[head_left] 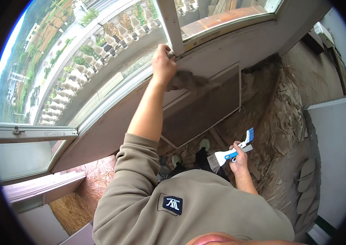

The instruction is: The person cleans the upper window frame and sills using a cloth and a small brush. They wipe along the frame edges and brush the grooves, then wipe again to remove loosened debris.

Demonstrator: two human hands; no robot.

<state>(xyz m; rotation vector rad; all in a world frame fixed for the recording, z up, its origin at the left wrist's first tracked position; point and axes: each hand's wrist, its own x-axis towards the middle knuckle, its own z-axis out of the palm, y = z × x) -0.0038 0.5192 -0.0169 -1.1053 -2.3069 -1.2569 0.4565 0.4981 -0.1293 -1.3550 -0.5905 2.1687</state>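
Observation:
My left hand (164, 65) is raised to the window, closed beside the lower end of the upright window frame (170, 24). A small greyish bit shows at its fingertips, but I cannot make out what it holds. Lower down and to the right, my right hand (238, 160) grips a blue and white cleaning brush (231, 154). Wide grey bristles (214, 162) point left from it. Blue bristles (250, 135) stick out at the upper right, on a white handle. Whether these are one tool or two held together is unclear.
A framed mesh panel (205, 114) leans below the window. Crumpled brown sheeting (283, 118) and dry debris cover the floor to the right. At left a window sash (34, 134) stands swung out. Beyond the glass runs a white balustrade (99, 49). A white partition (338, 151) rises at right.

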